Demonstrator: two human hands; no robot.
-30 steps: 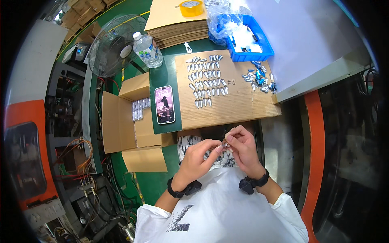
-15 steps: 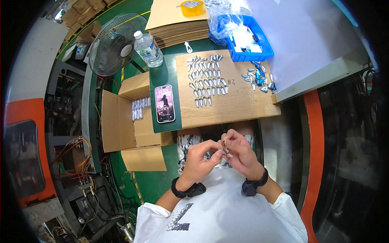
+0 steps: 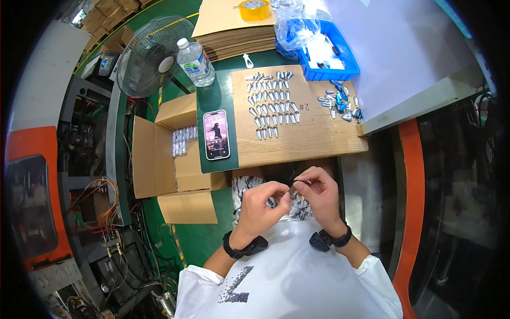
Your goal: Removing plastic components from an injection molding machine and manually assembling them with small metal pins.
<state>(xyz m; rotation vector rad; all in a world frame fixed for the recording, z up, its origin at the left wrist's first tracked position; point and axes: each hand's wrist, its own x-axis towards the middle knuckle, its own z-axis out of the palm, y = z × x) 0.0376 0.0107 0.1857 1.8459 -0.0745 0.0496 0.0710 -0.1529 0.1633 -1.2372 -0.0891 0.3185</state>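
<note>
My left hand (image 3: pixel 265 204) and my right hand (image 3: pixel 319 195) meet over my lap, in front of the table's near edge. Both are closed in a pinch, fingertips close together. Between them is something small that the fingers mostly hide; I cannot make out its kind. On the cardboard sheet (image 3: pixel 313 141) beyond my hands lie rows of small silver pointed metal parts (image 3: pixel 272 108). A loose heap of silver and blue parts (image 3: pixel 340 101) lies at the sheet's right side.
Left of the sheet lies a phone (image 3: pixel 217 135), with a water bottle (image 3: pixel 195 63) behind it. An open carton (image 3: pixel 146 159) holding wrapped parts stands left of the table. A blue bin (image 3: pixel 332 74), stacked cardboard (image 3: pixel 234 42), yellow tape (image 3: pixel 255 9) and a fan (image 3: pixel 154 58) are farther back.
My right hand has shifted slightly up and right, and its fingertips are a little farther from the left hand's. The rows on the sheet look the same.
</note>
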